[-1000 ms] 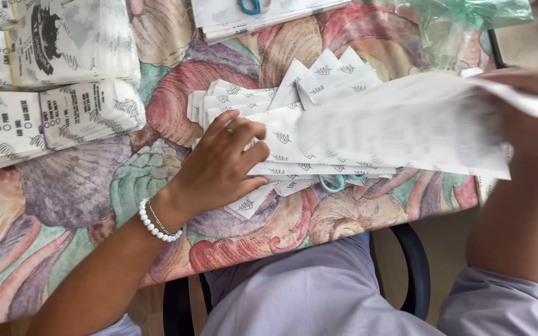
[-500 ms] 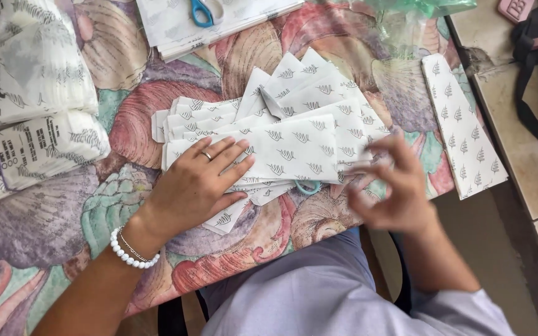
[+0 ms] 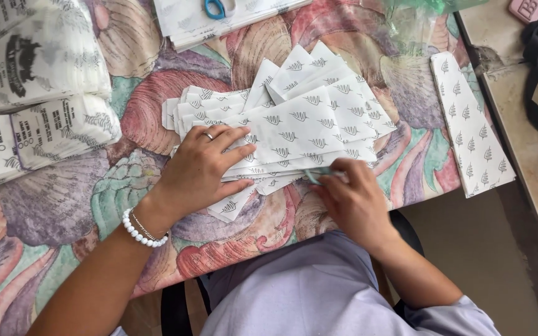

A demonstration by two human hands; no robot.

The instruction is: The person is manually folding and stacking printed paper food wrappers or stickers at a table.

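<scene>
Two hands are working a fanned stack of bags (image 3: 294,134) near the table's (image 3: 51,211) front edge: left hand (image 3: 197,171) pressing flat, fingers spread; right hand (image 3: 353,199) pinching the stack's lower edge.

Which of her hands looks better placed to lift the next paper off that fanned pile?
Probably the right hand: its fingertips are curled at the near edge of the paper pile, seemingly pinching a sheet's edge. The left hand lies flat on top, fingers spread, pressing the pile down, so it looks busy steadying.
</scene>
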